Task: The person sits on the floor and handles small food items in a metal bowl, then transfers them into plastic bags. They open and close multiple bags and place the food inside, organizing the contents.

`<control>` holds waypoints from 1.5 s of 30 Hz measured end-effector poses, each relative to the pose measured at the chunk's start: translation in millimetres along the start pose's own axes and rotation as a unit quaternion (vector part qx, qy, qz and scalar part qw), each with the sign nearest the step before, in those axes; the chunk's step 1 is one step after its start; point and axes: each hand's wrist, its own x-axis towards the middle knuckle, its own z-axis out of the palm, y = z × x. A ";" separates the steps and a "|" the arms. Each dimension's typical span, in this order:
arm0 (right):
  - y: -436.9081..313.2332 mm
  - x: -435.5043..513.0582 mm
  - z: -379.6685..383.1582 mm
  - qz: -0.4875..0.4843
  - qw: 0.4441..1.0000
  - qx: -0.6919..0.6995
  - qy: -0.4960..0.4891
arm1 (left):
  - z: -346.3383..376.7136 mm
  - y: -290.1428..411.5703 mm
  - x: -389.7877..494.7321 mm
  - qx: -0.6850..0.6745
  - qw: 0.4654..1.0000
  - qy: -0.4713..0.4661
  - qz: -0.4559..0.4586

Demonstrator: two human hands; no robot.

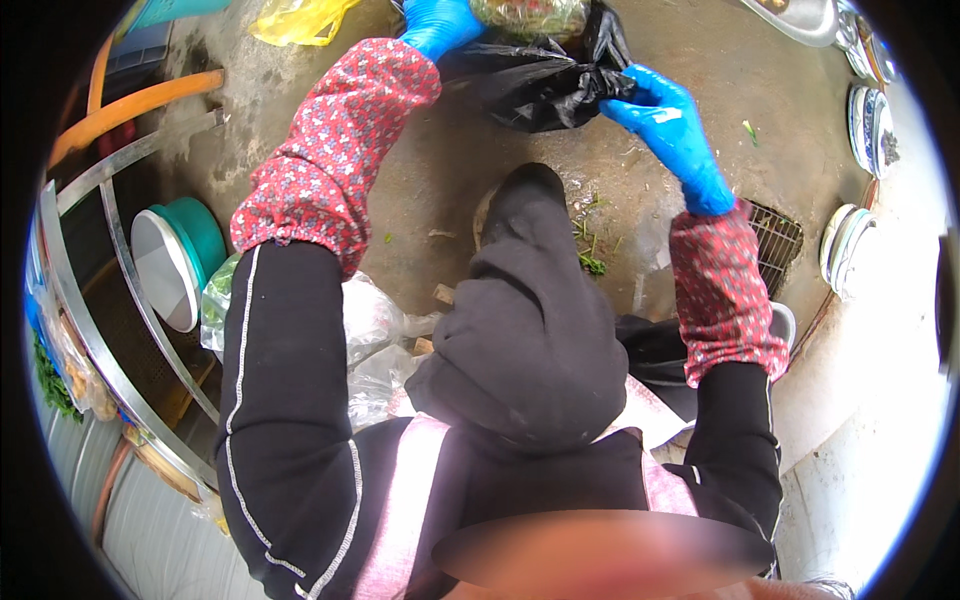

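My left hand (442,26), in a blue rubber glove, is at the top edge beside a black plastic bag (544,82); its fingertips are partly cut off, so its hold cannot be made out. The thumb and fingers of my right hand (626,90), gloved in blue too, close on the bag's gathered black plastic at its right side. Behind the bag's near folds sits a clear wrapped bundle (532,19) with green and reddish contents, cut off by the top edge. Flowered red sleeve covers reach up both forearms.
A yellow plastic bag (300,19) lies upper left on the wet floor. Teal and white basins (169,266) and a metal rack (131,255) stand left. Stacked plates (870,131) line the right wall near a floor drain grate (776,240). Green scraps (592,262) lie beside my leg.
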 end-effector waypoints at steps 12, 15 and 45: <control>132.3 -17.8 -51.1 -0.134 0.959 -0.238 0.076 | 12.1 -65.6 -6.9 0.255 0.905 0.046 0.338; 232.0 1.1 -131.3 -0.020 0.900 -0.398 0.179 | 9.7 -79.4 -1.5 0.291 0.920 0.055 0.259; 192.2 74.8 24.6 -0.124 0.870 -0.359 0.315 | 20.0 -147.1 21.5 0.180 0.978 -0.077 0.071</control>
